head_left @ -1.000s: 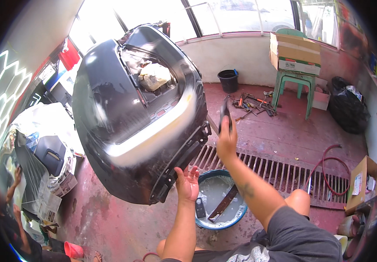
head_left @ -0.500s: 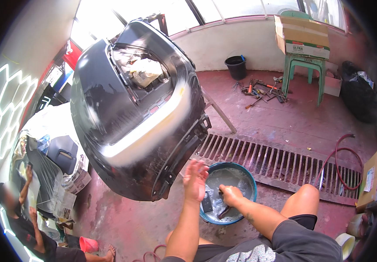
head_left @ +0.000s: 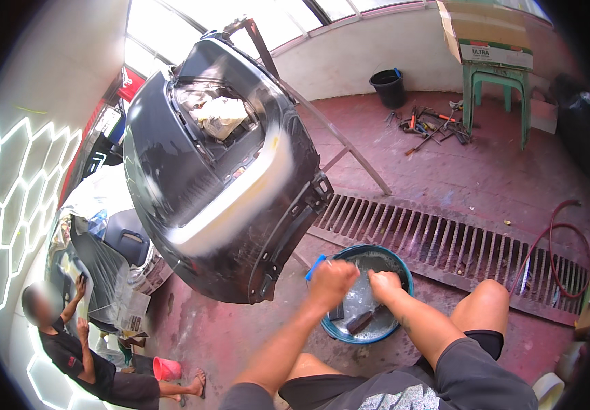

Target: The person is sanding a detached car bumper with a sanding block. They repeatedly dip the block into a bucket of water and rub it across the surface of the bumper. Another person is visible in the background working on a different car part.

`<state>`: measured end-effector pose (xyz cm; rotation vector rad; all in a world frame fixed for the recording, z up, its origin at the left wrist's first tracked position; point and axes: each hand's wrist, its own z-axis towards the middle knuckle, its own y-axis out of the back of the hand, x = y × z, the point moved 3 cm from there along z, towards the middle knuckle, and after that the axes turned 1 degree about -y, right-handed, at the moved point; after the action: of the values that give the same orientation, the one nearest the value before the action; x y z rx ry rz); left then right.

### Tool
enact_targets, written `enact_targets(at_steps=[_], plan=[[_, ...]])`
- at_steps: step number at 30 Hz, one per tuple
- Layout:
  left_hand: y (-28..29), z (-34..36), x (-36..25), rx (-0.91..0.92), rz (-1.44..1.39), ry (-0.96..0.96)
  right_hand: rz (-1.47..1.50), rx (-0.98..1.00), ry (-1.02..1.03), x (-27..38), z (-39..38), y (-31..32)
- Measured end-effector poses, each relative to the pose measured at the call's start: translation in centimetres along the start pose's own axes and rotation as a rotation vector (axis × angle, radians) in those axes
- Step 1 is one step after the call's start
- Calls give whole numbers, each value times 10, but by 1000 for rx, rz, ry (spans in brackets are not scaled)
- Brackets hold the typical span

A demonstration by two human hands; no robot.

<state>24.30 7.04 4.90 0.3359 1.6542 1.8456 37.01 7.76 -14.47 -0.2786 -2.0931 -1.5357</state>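
The round blue basin [head_left: 409, 279] stood on the red floor [head_left: 271, 335] in front of the person, its far rim just short of the drain grating [head_left: 438, 239]. To the left, the lower edge of the black bumper [head_left: 240, 198] overhung the floor, with a gap between it and the left hand [head_left: 336, 281]; the bent right knee [head_left: 487, 299] bounded the other side. Beyond the grating, floor stretched to the scattered hand tools [head_left: 438, 126].

Both forearms reached forward, converging over the basin. The left hand was curled into a fist across the left rim, beside a small bright-blue piece [head_left: 315, 267]; whether it gripped that could not be told. The right hand [head_left: 385, 285] had its fingers folded, knuckles up, above the suds; its grip, too, could not be made out.

Cloudy grey water [head_left: 360, 295] filled the basin, where a dark brown bar [head_left: 362, 322] lay slanted near a black block [head_left: 336, 313].
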Motion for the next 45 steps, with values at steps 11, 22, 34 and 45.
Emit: enact_targets(at_steps=[11, 22, 34, 45], plan=[[272, 191, -21, -93, 1253, -346, -7, -3, 77, 3, 1, -3], [260, 90, 3, 321, 1216, -400, 49, -134, 83, 3, 10, -5], [315, -39, 28, 93, 1041, -212, 225, -399, 120, 11, 4, 8], [330, -55, 25, -261, 715, -50, -89, 154, -70, -7, 13, -16]])
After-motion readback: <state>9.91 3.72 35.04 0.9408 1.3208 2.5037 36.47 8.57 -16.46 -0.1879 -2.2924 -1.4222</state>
